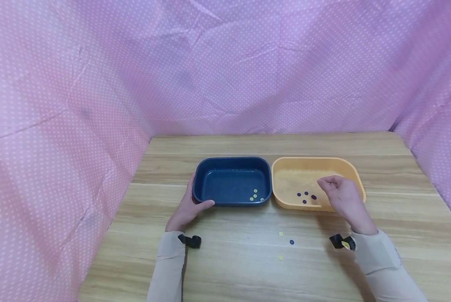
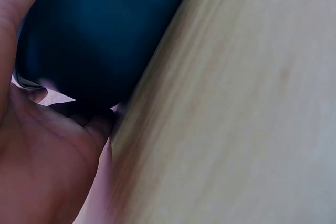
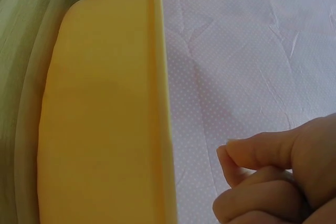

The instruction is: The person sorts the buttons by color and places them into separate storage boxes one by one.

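Note:
My left hand (image 1: 188, 208) holds the dark blue bin (image 1: 230, 204) at its near left corner. The thumb lies along the near side and the fingers go round the left end; in the left wrist view they are partly hidden behind the bin's wall (image 2: 105, 35). Several small yellow buttons (image 1: 255, 196) lie in that bin, towards its near right corner. Over the right part of the yellow bin (image 1: 285, 204) is my right hand (image 1: 344, 199), its thumb and index fingertips together and the other fingers curled. Nothing shows between them. Several dark buttons (image 1: 304, 201) are below it in the yellow bin.
On the wooden table (image 1: 233, 268), in front of the bins, lie two yellow buttons (image 1: 280, 234) and one dark button (image 1: 292, 242). The bins stand side by side. Pink dotted cloth (image 1: 225, 75) hangs behind the table and at both sides.

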Demonstrator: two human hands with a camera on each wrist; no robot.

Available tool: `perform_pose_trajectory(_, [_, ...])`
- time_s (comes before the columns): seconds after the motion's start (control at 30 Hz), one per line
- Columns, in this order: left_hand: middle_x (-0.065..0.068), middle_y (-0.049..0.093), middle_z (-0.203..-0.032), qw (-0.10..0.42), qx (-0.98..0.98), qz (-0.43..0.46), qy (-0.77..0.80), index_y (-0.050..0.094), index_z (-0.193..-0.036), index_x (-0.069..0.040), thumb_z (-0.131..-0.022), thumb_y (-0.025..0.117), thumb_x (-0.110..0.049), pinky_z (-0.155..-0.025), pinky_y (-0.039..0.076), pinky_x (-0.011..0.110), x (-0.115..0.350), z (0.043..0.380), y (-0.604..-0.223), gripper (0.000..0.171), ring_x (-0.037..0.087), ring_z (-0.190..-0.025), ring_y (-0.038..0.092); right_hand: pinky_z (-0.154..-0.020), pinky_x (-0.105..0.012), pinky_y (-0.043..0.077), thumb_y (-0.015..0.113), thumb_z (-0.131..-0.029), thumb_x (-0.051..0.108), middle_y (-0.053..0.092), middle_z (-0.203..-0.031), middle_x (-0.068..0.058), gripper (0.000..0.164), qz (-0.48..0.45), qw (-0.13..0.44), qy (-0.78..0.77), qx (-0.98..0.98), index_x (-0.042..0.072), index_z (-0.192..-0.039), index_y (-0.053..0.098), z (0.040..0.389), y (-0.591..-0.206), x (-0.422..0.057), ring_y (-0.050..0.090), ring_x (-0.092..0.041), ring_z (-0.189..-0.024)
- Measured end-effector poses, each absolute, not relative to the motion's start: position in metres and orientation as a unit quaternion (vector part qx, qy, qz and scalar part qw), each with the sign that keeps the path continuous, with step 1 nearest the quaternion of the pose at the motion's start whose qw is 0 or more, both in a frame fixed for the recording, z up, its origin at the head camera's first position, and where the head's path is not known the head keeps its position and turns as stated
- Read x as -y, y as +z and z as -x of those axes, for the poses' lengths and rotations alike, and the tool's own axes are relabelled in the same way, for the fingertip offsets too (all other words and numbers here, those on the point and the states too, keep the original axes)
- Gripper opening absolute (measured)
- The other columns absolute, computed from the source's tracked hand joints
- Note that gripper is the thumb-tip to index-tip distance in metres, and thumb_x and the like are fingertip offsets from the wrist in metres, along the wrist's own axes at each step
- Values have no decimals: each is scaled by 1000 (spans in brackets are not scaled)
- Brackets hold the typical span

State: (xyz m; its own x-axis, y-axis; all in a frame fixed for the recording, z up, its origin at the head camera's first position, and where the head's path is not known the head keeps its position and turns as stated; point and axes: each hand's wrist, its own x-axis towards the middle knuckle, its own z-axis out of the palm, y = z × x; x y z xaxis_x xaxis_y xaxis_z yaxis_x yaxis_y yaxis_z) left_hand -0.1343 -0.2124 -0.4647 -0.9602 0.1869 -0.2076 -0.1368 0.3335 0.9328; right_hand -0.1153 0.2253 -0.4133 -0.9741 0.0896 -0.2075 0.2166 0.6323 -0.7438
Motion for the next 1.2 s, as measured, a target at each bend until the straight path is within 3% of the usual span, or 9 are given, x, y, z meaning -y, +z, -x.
perform_pose_trajectory(0.27, [-1, 2, -162, 147, -804, 1, 576, -3, -156, -35, -83, 78, -27, -112, 17, 59, 213, 136, -467, 110, 31, -143, 15, -55, -31, 42, 44, -99, 52, 63, -108, -22, 59, -70, 40, -402, -912, 0, -119, 62, 110, -412, -226, 51, -24, -75])
perform_pose_trajectory(0.37, [-1, 2, -162, 148, -803, 4, 577, -3, -156, -35, -83, 79, -27, -113, 17, 59, 213, 136, -467, 110, 31, -143, 15, -50, -30, 38, 52, -99, 43, 61, -81, -14, 45, -23, 8, -368, -929, 2, -111, 66, 105, -411, -222, 47, -19, -61])
perform_pose_trajectory(0.5, [-4, 4, -161, 138, -802, 3, 581, -1, -155, -38, -81, 81, -31, -112, 16, 60, 216, 140, -480, 111, 30, -142, 16, -44, -28, 34, 62, -96, 27, 44, -59, 0, 21, 57, -8, -319, -946, 7, -100, 69, 95, -409, -213, 38, -13, -49])
perform_pose_trajectory(0.67, [-7, 4, -161, 134, -802, 4, 582, 0, -154, -44, -78, 82, -34, -112, 16, 60, 222, 149, -499, 112, 28, -142, 15, -56, -30, 44, 74, -86, 21, 59, -69, 8, 6, 126, 85, -256, -955, 19, -88, 69, 75, -416, -197, 50, -9, -59])
perform_pose_trajectory(0.83, [-5, 2, -162, 141, -808, 5, 572, -3, -155, -40, -81, 81, -30, -113, 15, 59, 220, 148, -492, 112, 29, -143, 13, -63, -32, 45, 83, -73, 27, 59, -73, 14, 22, 149, 156, -219, -952, 25, -76, 61, 62, -437, -185, 51, -7, -66])
perform_pose_trajectory(1.0, [-1, 2, -162, 141, -808, -3, 571, -3, -156, -32, -83, 79, -25, -113, 15, 58, 215, 142, -475, 110, 30, -144, 12, -59, -31, 43, 85, -70, 21, 57, -70, 12, 25, 149, 154, -214, -953, 22, -74, 60, 60, -452, -184, 49, -9, -63])
perform_pose_trajectory(1.2, [-1, 2, -162, 142, -806, -2, 574, -2, -155, -37, -84, 78, -26, -113, 13, 61, 213, 139, -469, 108, 30, -144, 11, -61, -33, 44, 84, -70, 20, 60, -74, 12, 23, 137, 152, -215, -955, 23, -76, 62, 61, -455, -184, 51, -10, -65])
